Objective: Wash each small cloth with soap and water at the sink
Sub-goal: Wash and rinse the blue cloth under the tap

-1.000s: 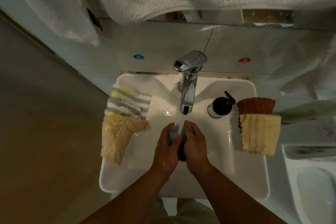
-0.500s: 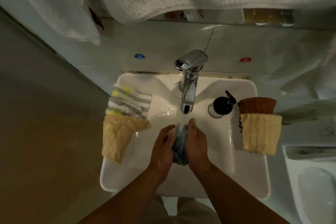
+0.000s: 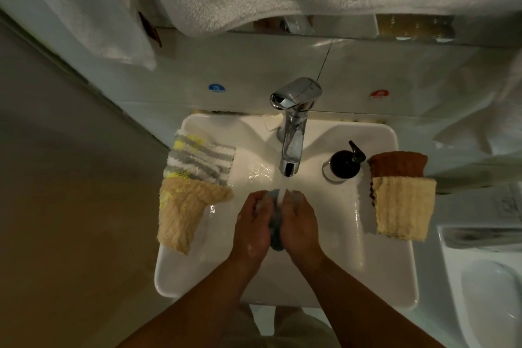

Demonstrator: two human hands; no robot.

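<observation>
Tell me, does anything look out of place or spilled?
Slightly: the beige cloth hangs over the sink's left edge and might slip off; splashed water lies on the rim beside it. Nothing looks damaged.

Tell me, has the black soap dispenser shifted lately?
No. The black soap dispenser sits in the same spot between the tap and the brown cloth.

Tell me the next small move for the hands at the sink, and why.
Probably squeeze and rub the grey cloth between the palms under the stream. The left hand and right hand grip it together right below the tap. Water runs over it and white suds show on the hands, so it likely needs rinsing out.
</observation>
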